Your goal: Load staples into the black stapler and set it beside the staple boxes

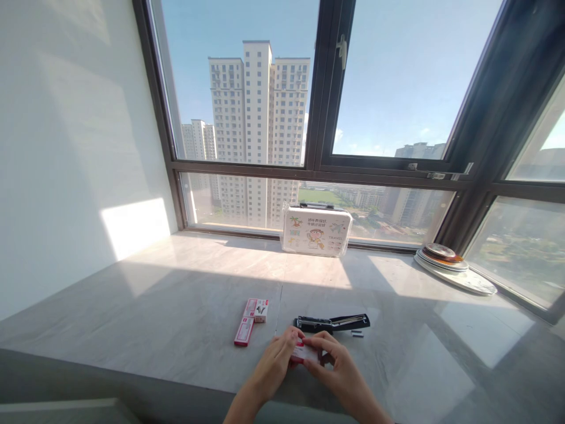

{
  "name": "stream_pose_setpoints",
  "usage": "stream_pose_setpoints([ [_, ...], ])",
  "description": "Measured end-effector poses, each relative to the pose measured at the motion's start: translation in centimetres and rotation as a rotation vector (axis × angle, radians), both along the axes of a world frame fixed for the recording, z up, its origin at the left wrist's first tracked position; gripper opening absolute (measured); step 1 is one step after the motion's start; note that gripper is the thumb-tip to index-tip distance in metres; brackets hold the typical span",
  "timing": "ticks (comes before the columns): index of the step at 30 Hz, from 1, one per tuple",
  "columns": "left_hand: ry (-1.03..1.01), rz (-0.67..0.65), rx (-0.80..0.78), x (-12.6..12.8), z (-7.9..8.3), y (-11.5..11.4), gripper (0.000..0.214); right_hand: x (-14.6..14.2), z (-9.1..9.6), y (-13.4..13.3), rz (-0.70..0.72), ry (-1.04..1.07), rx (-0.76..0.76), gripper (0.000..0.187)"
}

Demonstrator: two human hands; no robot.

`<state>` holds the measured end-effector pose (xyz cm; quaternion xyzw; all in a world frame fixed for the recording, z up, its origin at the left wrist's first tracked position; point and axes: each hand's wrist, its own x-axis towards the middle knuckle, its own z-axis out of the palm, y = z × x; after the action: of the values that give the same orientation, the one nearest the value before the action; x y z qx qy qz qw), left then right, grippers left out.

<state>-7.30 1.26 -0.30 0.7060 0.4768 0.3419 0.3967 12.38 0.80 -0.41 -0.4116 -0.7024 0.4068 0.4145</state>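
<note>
Near the front edge of the marble sill, my left hand (276, 359) and my right hand (334, 360) both grip a small red and white box (304, 351), one at each side. Fingers cover much of the box, so I cannot tell whether its flap is up. Just beyond my fingers lies a black stapler (332, 323), opened out with its metal staple channel showing. Beside the stapler, on the right, are small strips of staples (358, 334). To the left, several small pink and white staple boxes (251, 321) lie together on the sill.
A white case with cartoon prints (316, 231) stands against the window at the back. Stacked plates (441, 259) sit in the far right corner. The sill (154, 335) ends at a front edge close to me, and a white wall (79, 147) bounds the left.
</note>
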Motion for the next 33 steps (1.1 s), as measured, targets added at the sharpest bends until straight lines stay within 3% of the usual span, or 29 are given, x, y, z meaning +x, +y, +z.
stream_pose_setpoints([
  [4,0.05,-0.034,0.051,-0.1,0.2,0.1,0.036,0.6,0.4,-0.1,-0.012,-0.078,0.056,0.035],
  [8,0.18,-0.036,0.204,0.5,-0.1,-0.1,0.038,3.3,-0.3,0.1,-0.067,-0.221,0.084,0.037],
  [10,0.225,-0.033,0.236,0.7,-0.3,-0.2,0.037,5.6,-1.3,0.5,-0.149,-0.304,0.112,0.035],
  [15,0.264,-0.034,0.238,0.9,-0.2,-0.3,0.039,12.1,-3.7,2.3,-0.514,-0.498,0.125,0.036],
  [18,0.271,-0.042,0.237,0.9,0.0,-0.3,0.039,13.8,-3.9,3.3,-0.572,-0.563,0.095,0.04],
  [23,0.291,-0.044,0.23,0.9,0.2,-0.5,0.038,12.9,-3.1,3.3,-0.513,-0.561,0.09,0.033],
  [33,0.297,-0.053,0.233,1.3,0.7,-0.7,0.038,8.1,-2.5,-1.0,-0.27,-0.273,-0.012,0.046],
])
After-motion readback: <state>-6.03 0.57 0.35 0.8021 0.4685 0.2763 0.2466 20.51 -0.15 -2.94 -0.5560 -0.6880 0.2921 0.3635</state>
